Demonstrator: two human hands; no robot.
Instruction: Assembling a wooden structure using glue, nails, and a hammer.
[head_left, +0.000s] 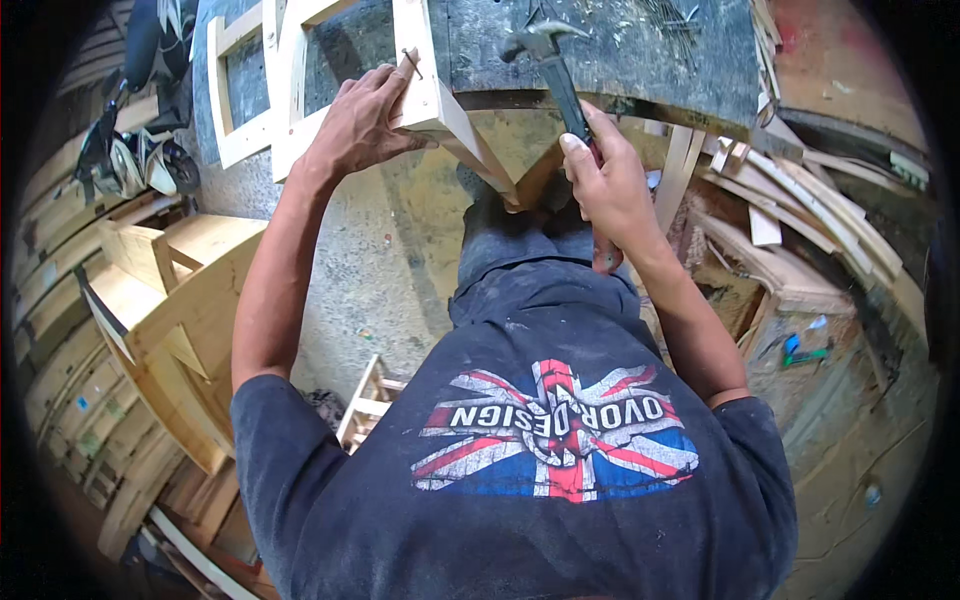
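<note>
My left hand [365, 120] grips the end of a pale wooden frame [425, 105], its fingers over the top and its thumb along the near side. Beside the fingertips a nail [412, 65] sticks up out of the wood, slightly tilted. My right hand [608, 175] is wrapped around the handle of a claw hammer [562, 85], held to the right of the frame. The hammer's metal head is raised above the edge of the workbench, apart from the nail. Its reddish handle end shows below my hand.
The blue-grey workbench [620, 70] holds a heap of loose nails [672, 15]. Wood offcuts [800, 200] pile up at the right. A wooden cabinet-like piece [190, 300] stands at the left, with a motorbike [150, 160] beyond it.
</note>
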